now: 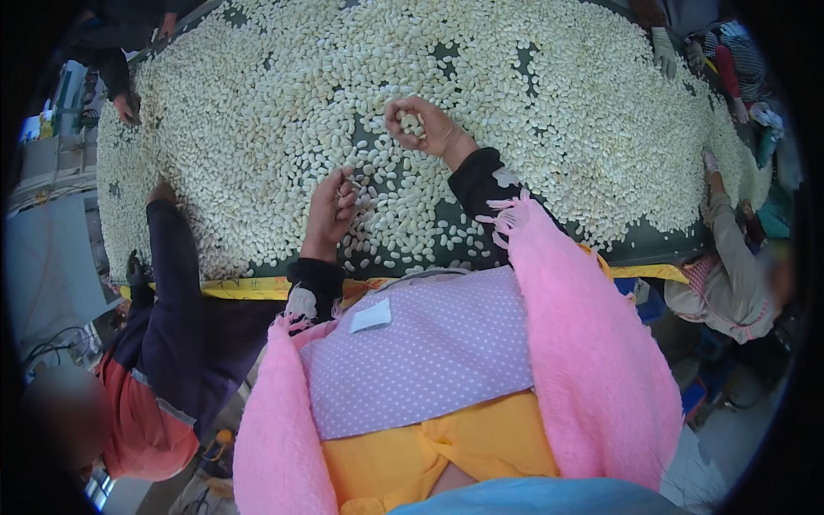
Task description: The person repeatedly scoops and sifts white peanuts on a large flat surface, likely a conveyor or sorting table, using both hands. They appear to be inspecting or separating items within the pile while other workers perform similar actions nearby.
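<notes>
White beans (257,129) lie spread thickly over a dark green conveyor belt (450,219) before me. My right hand (425,129) is turned palm up above the beans, its fingers curled around several white beans (412,123). Lower and to the left, my left hand (333,206) hovers low over the beans with its fingers bent in and the thumb against the forefinger. A pale bean seems to be at its fingertips; what else is inside the curled fingers is hidden.
Yellow sheeting (251,288) covers the near edge of the belt. A co-worker's arm (174,238) reaches in at the left, another's sleeve (730,225) at the right. Across the belt are a co-worker's hand (126,109) at the far left and a gloved hand (664,53) at the far right.
</notes>
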### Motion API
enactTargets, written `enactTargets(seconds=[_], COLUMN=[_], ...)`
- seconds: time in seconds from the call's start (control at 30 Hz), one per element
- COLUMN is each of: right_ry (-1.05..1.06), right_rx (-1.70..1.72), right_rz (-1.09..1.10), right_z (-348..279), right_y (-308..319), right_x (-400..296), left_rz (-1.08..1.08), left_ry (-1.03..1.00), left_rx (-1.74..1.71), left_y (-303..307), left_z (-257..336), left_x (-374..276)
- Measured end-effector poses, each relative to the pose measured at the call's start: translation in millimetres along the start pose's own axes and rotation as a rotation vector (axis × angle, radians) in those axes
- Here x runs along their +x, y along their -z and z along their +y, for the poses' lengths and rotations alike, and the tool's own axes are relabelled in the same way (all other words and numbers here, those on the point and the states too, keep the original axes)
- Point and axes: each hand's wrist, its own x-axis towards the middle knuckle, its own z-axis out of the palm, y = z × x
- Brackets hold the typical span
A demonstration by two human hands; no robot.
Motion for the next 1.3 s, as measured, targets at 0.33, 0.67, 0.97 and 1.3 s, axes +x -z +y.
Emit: enactTargets(seconds=[0.33, 0.67, 0.97, 1.3], right_ry=[0.687, 0.287, 0.579, 0.415], right_rx=[-1.442, -0.420, -1.366, -1.484], right_rz=[0.840, 0.573, 0.915, 0.659], right_z=[4, -14, 19, -78], right_y=[77, 40, 95, 73], right_x=[53, -104, -70, -27], left_rz=[-0.194, -0.250, 0.106, -0.003], left_ry=[0.257, 0.311, -0.151, -0.113], left_rx=[0.384, 0.578, 0.021, -0.335], left_y=[-66, -105, -43, -16], left_z=[-46, -110, -39, -64], left_x=[2, 11, 60, -8])
